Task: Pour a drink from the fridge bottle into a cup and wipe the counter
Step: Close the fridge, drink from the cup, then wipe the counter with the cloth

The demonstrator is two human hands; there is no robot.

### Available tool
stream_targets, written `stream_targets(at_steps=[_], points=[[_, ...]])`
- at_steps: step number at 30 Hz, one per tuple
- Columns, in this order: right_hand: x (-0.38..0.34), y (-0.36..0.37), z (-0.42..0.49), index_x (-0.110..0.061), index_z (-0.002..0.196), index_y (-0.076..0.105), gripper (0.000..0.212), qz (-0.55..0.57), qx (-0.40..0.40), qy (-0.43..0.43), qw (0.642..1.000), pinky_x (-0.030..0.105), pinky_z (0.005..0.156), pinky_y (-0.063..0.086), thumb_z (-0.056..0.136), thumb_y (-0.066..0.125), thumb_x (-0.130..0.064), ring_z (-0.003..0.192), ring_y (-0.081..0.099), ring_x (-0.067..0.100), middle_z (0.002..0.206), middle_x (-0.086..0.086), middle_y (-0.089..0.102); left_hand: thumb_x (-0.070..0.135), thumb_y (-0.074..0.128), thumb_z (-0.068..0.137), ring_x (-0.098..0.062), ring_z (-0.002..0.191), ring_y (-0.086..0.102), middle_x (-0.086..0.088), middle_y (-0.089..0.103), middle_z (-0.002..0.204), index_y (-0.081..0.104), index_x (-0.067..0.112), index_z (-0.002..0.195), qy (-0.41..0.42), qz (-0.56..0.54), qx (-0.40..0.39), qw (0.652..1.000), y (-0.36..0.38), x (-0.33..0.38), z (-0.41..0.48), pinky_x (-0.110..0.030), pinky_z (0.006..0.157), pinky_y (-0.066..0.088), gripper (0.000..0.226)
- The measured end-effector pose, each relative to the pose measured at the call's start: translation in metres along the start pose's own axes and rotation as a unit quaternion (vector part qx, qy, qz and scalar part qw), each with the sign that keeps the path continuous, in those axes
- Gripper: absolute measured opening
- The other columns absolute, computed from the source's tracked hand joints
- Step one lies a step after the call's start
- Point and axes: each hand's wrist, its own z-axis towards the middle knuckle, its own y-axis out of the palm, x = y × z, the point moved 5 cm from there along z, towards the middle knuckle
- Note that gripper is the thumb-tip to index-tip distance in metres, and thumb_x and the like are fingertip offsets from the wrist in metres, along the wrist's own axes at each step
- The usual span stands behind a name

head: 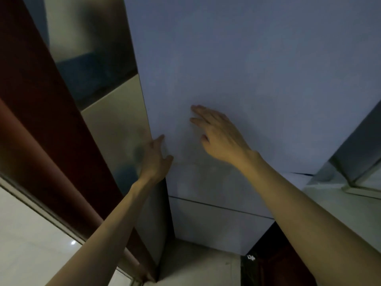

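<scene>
Both arms are showing bare the whole way, from the hands back past the elbows to where the lower edge of the view is cutting them off, with the left forearm [115,221] looking long and slim and the right forearm [305,203] looking a good deal broader. The left hand [154,157] and the right hand [218,133] are going uncovered too, their fingers looking slender, and faint ridges of knuckle and tendon are standing out across the back of the right one. Dim light and a little blur are smudging the fingernails and any finer marks on the skin, so I am not making those out.
</scene>
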Motion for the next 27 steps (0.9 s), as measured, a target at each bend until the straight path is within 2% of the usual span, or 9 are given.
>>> stream_targets(at_steps=[4,7,10,13,16,18,21,23,27], points=[[0.017,0.008,0.009,-0.005,0.129,0.059,0.056,-0.005,0.02,0.006,1.0,0.038,0.113,0.028,0.073,0.055,-0.007,0.138,0.041,0.027,0.15,0.011,0.042,0.017,0.059,0.095,-0.03,0.142,0.032,-0.012,0.032,0.156,0.023,0.019,0.156,0.069,0.055,-0.02,0.996,0.013,0.02,0.014,-0.044,0.115,0.034,0.07],[0.033,0.01,0.014,-0.003,0.124,0.062,0.055,-0.02,0.022,0.009,1.0,0.038,0.109,0.033,0.07,0.053,-0.008,0.131,0.049,0.029,0.145,0.013,0.049,0.017,0.058,0.095,-0.033,0.14,0.032,-0.015,0.034,0.153,0.025,0.019,0.156,0.112,0.092,-0.037,0.989,0.021,0.033,0.031,-0.044,0.114,0.033,0.07],[0.041,0.01,0.016,-0.002,0.119,0.066,0.053,-0.033,0.021,-0.005,0.999,0.038,0.106,0.037,0.068,0.054,-0.005,0.127,0.053,0.028,0.141,0.012,0.053,0.013,0.06,0.092,-0.035,0.13,0.04,-0.018,0.043,0.14,0.038,0.015,0.149,0.144,0.104,-0.033,0.984,0.026,0.044,0.044,-0.039,0.105,0.037,0.061],[0.04,0.011,0.015,-0.003,0.115,0.068,0.051,-0.035,0.022,-0.009,0.999,0.035,0.107,0.033,0.066,0.054,-0.004,0.128,0.051,0.027,0.142,0.011,0.053,0.007,0.062,0.089,-0.036,0.122,0.044,-0.019,0.049,0.128,0.052,0.009,0.137,0.168,0.095,-0.019,0.981,0.029,0.052,0.048,-0.039,0.098,0.039,0.049],[0.039,0.014,0.013,-0.004,0.115,0.067,0.05,-0.036,0.021,0.001,0.999,0.033,0.11,0.028,0.069,0.049,-0.008,0.133,0.045,0.027,0.145,0.011,0.048,0.004,0.062,0.087,-0.037,0.12,0.045,-0.02,0.051,0.127,0.056,0.005,0.131,0.199,0.072,-0.032,0.977,0.042,0.058,0.047,-0.042,0.096,0.043,0.045],[0.04,0.016,0.006,-0.003,0.112,0.068,0.047,-0.024,0.029,0.015,0.999,0.033,0.109,0.03,0.071,0.045,-0.01,0.131,0.046,0.028,0.143,0.012,0.05,0.004,0.062,0.087,-0.036,0.119,0.047,-0.019,0.053,0.125,0.056,0.005,0.131,0.231,0.066,-0.056,0.969,0.055,0.067,0.043,-0.042,0.095,0.044,0.044],[0.049,0.018,-0.019,-0.004,0.108,0.069,0.044,-0.007,0.041,0.082,0.996,0.036,0.094,0.043,0.074,0.043,-0.014,0.119,0.056,0.03,0.129,0.013,0.061,0.003,0.065,0.084,-0.039,0.112,0.054,-0.022,0.059,0.119,0.058,-0.001,0.127,0.293,0.069,-0.103,0.948,0.081,0.082,0.037,-0.046,0.094,0.048,0.044],[0.064,0.022,-0.049,-0.004,0.108,0.068,0.04,-0.015,0.017,0.16,0.987,0.036,0.085,0.048,0.078,0.043,-0.015,0.112,0.058,0.03,0.12,0.012,0.064,0.005,0.067,0.084,-0.041,0.111,0.056,-0.023,0.062,0.117,0.06,-0.002,0.125,0.314,0.08,-0.133,0.937,0.1,0.091,0.033,-0.049,0.093,0.049,0.042],[0.101,0.026,-0.138,-0.008,0.116,0.063,0.033,-0.039,-0.087,0.362,0.927,0.041,0.087,0.049,0.087,0.049,-0.016,0.11,0.056,0.029,0.119,0.009,0.061,0.014,0.063,0.091,-0.036,0.115,0.053,-0.019,0.059,0.123,0.06,0.003,0.127,0.328,0.11,-0.231,0.909,0.142,0.113,0.025,-0.044,0.099,0.045,0.038]])
